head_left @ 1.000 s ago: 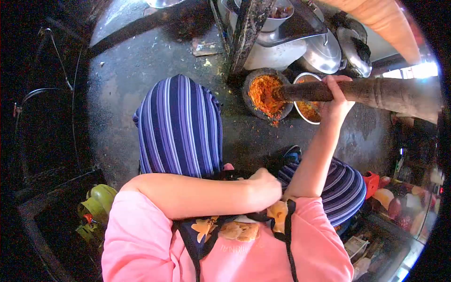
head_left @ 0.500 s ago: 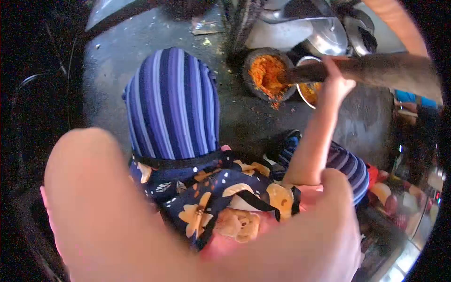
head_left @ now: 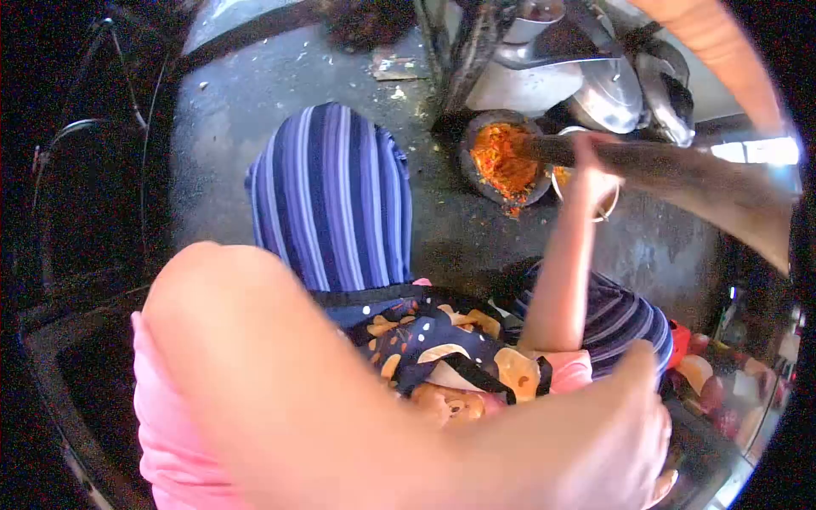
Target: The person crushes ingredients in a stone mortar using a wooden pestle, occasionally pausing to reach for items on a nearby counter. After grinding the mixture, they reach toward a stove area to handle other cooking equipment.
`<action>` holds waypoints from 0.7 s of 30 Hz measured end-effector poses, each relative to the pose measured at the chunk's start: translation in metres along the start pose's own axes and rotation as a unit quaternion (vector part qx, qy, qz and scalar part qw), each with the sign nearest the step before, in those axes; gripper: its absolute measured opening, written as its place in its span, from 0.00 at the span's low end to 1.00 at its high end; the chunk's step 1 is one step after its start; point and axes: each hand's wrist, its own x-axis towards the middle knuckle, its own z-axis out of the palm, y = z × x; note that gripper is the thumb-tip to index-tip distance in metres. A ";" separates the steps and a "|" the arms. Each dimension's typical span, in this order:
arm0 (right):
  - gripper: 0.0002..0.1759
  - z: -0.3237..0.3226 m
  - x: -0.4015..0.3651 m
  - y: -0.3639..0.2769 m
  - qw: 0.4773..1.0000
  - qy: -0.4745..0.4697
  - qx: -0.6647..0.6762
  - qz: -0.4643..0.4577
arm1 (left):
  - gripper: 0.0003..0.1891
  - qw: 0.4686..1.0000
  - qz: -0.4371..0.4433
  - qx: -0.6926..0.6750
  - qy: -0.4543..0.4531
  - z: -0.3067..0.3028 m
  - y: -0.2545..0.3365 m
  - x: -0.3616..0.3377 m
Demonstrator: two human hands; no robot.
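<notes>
My right hand (head_left: 595,161) is closed around a long dark wooden pestle (head_left: 680,166), which widens toward the right. The pestle's narrow end reaches into a dark stone mortar (head_left: 473,170) holding orange-red mash (head_left: 506,157). Some mash spills over the near rim. Behind my hand and partly hidden by it stands a light-rimmed bowl (head_left: 605,208) with orange food. My left arm bends across the near foreground, its elbow at the left. My left hand (head_left: 642,433) is blurred at lower right, thumb apart from the fingers, with nothing seen in it.
My striped-covered knee (head_left: 331,195) rises at left, above a flowered apron (head_left: 433,336). Metal pots and a lid (head_left: 608,93) stand behind the mortar on the dark floor (head_left: 221,153). A blurred skin-toned limb (head_left: 722,59) crosses the top right. Patterned items (head_left: 710,382) lie at lower right.
The whole view has shifted, so most things sit lower and farther right. The pestle's thick end has swung downward in view. My right hand keeps its hold on it.
</notes>
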 end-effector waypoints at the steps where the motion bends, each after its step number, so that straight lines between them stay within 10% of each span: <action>1: 0.14 -0.004 -0.003 0.071 0.994 0.022 -0.107 -0.022 | 0.12 1.000 0.008 -0.010 -0.019 -0.009 -0.001 -0.009; 5: 0.20 -0.002 -0.042 0.091 0.933 -0.039 0.346 0.095 | 0.14 0.990 0.006 -0.079 -0.119 -0.043 -0.011 -0.058; 7: 0.17 0.010 -0.024 0.023 0.989 0.099 0.092 0.064 | 0.15 0.984 -0.041 -0.108 -0.136 -0.059 -0.021 -0.079; 11: 0.12 -0.021 0.027 -0.045 0.997 -0.032 0.074 0.012 | 0.23 0.910 -0.411 -0.030 0.038 -0.025 -0.055 -0.116; 15: 0.13 -0.005 0.008 0.018 0.994 0.089 0.048 0.033 | 0.19 0.827 -0.467 0.298 0.093 0.038 -0.098 -0.127; 17: 0.14 -0.010 -0.028 0.094 0.979 0.048 0.154 0.125 | 0.20 0.811 -0.484 0.320 0.075 0.033 -0.107 -0.123; 21: 0.16 -0.008 -0.012 0.035 0.959 0.193 0.180 0.102 | 0.20 0.806 -0.529 0.264 0.030 0.018 -0.132 -0.120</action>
